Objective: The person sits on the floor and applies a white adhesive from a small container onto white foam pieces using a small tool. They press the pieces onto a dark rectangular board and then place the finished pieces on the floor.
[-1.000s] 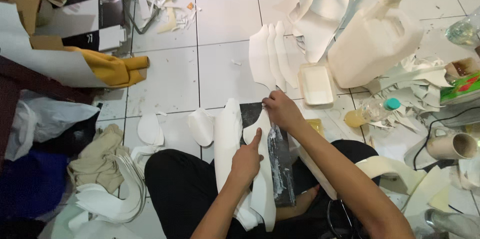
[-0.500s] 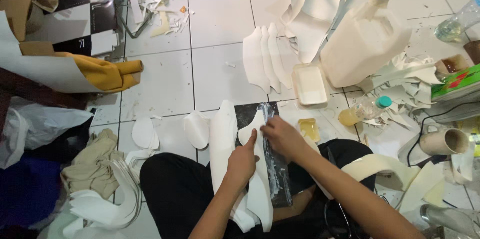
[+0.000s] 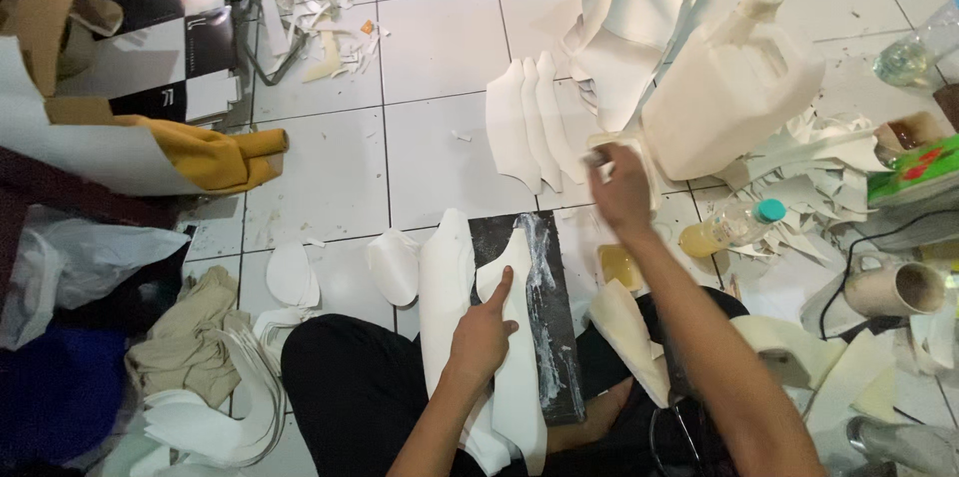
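- Left hand [image 3: 481,335]: fingers mostly curled, index extended, pressing a curved white foam strip [image 3: 519,357] onto the dark glue-smeared board [image 3: 547,322] over the lap.
- Right hand [image 3: 621,185]: blurred, fingers closed on a small pale object, too indistinct to identify, near the white plastic jug [image 3: 724,97].

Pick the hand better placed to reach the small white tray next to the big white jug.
Right. The right hand is stretched out over the small white tray beside the big white plastic jug, while the left hand presses the white cut piece on the dark board.
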